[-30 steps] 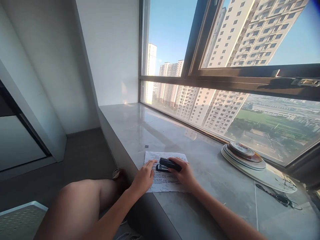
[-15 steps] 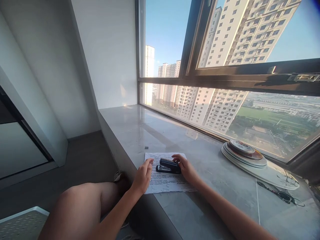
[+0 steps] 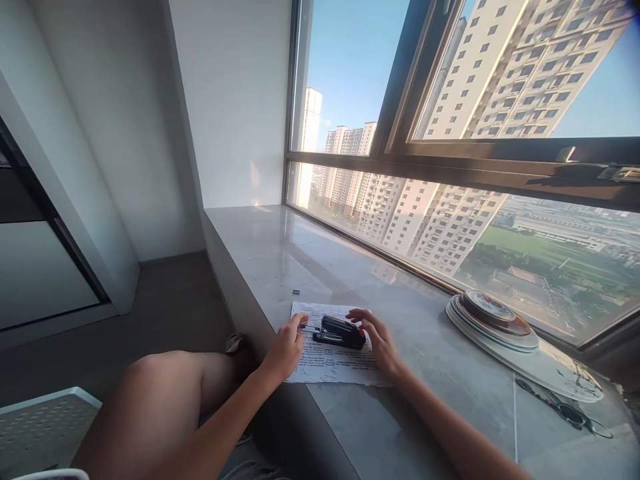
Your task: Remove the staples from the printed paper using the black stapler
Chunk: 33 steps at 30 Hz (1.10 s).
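Note:
A black stapler [image 3: 340, 331] lies on a printed sheet of paper [image 3: 333, 371] on the grey stone sill. From its left end sticks out a thin metal slide [image 3: 311, 328]. My left hand [image 3: 286, 348] is closed, with its fingertips pinching the outer end of that slide. My right hand [image 3: 380, 341] curves around the stapler's right end, close to a small red part [image 3: 362, 333]; its thumb is partly hidden. Just beyond the paper lies a small strip of staples [image 3: 296, 291].
Stacked round plates and an oval board [image 3: 515, 333] stand to the right by the window. In front of them lies a pair of scissors [image 3: 570, 415]. The sill's front edge runs beside my bent leg [image 3: 155, 407]. A white perforated stool [image 3: 45, 427] is at lower left.
My left fingertips have closed on the metal slide, which now sticks out of the stapler's left end. A red part shows at its right end. The camera view has shifted slightly.

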Motion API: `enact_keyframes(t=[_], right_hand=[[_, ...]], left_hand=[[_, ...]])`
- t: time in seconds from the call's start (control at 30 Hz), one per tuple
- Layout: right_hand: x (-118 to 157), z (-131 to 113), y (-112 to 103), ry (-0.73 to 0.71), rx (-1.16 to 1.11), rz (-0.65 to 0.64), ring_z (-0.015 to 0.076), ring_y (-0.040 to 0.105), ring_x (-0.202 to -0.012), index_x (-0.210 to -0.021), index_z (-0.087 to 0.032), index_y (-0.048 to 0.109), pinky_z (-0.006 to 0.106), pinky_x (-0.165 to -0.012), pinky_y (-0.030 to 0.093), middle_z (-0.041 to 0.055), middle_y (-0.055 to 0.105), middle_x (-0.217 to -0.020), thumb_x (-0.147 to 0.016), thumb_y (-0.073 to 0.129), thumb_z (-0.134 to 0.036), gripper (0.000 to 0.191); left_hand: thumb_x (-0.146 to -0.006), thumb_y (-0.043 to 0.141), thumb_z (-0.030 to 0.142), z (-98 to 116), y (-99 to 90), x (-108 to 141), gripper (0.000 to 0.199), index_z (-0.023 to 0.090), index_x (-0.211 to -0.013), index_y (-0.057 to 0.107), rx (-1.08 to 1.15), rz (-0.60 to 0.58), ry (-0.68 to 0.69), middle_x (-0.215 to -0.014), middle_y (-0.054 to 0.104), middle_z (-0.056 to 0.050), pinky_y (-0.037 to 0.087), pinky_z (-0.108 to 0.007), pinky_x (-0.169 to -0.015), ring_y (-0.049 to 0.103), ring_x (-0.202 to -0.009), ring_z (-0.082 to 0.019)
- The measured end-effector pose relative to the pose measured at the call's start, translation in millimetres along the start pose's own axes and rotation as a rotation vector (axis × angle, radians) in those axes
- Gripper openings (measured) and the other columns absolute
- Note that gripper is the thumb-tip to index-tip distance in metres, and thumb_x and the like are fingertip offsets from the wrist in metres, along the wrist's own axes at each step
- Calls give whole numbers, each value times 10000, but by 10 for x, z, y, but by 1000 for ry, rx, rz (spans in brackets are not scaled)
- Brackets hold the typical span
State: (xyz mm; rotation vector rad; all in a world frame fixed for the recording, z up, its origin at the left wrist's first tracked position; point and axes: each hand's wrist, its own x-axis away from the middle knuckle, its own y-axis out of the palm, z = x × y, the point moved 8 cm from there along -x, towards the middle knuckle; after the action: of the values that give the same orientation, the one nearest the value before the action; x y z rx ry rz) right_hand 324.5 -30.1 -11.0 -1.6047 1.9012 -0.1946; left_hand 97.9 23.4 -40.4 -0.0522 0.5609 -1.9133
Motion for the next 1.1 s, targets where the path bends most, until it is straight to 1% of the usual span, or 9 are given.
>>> enact_keyframes(t=[0.13, 0.23, 0.33, 0.47, 0.6, 0.73, 0.9, 1.0, 1.1], right_hand=[[81, -152, 130, -79, 171, -129, 252, 698, -925, -1198, -239, 677, 368, -802, 574, 62, 742, -1091, -911, 628, -378, 322], [152, -307, 89, -242, 286, 2, 254, 704, -921, -1161, -228, 690, 382, -794, 594, 73, 750, -1044, -907, 665, -291, 263], [336, -603, 74, -583, 413, 128, 259, 654, -1138, -1327, -246, 617, 432, -960, 560, 91, 718, -1197, -946, 579, -131, 400], [584, -842, 213, -891, 677, 99, 254, 610, -1230, -1442, -246, 539, 450, -1044, 512, 83, 693, -1285, -944, 566, -49, 536], [662, -861, 307, -964, 766, 27, 241, 608, -1224, -1437, -249, 551, 428, -1027, 526, 65, 677, -1324, -966, 572, -86, 498], [562, -808, 301, -816, 656, 30, 243, 662, -1104, -1395, -321, 592, 456, -966, 561, 40, 708, -1264, -966, 539, -105, 483], [300, -511, 8, -235, 376, 285, 261, 694, -824, -1182, -253, 733, 404, -716, 604, 79, 769, -994, -890, 664, -280, 302], [212, -236, -9, 63, 314, 226, 210, 649, -600, -1045, -215, 783, 329, -577, 561, 29, 745, -748, -787, 760, -351, 292], [172, -171, -3, 119, 294, 161, 238, 681, -664, -1025, -205, 790, 352, -621, 577, 42, 753, -791, -777, 770, -411, 322]], left_hand=[[-918, 492, 217, -51, 1, 0, 421, 254, -1322, 604, 57, 2, -27, -1362, 634, -115, 448, -421, -1069, 555, -1307, -292], [-914, 543, 255, 3, -90, -6, 405, 257, -1312, 617, 179, 130, -27, -1401, 608, -104, 432, -429, -1104, 528, -1341, -299], [-947, 545, 297, 59, -137, -25, 323, 246, -1255, 630, 468, 237, -53, -1371, 622, -94, 425, -423, -1129, 556, -1312, -275], [-945, 597, 271, -25, 67, -46, 239, 178, -1164, 621, 1017, 183, -298, -1179, 702, -121, 494, -399, -1081, 691, -1097, -230], [-912, 662, 187, -75, 189, -39, 117, 129, -1013, 666, 1126, 105, -380, -1036, 738, -126, 511, -363, -1067, 711, -1021, -209], [-909, 648, 113, -186, 202, -30, 53, 108, -872, 685, 1056, 76, -395, -973, 746, -130, 532, -376, -1051, 725, -982, -213], [-920, 656, 122, -225, -39, -26, 69, 120, -988, 659, 931, 241, -372, -989, 752, -119, 548, -410, -1052, 745, -937, -196], [-927, 665, 178, -58, -244, -38, 146, 117, -1056, 636, 834, 318, -250, -1025, 757, -139, 562, -435, -1032, 750, -960, -222], [-925, 684, 314, 102, -323, -47, 250, 139, -1088, 613, 759, 301, -169, -1061, 757, -148, 593, -459, -969, 754, -960, -252]])
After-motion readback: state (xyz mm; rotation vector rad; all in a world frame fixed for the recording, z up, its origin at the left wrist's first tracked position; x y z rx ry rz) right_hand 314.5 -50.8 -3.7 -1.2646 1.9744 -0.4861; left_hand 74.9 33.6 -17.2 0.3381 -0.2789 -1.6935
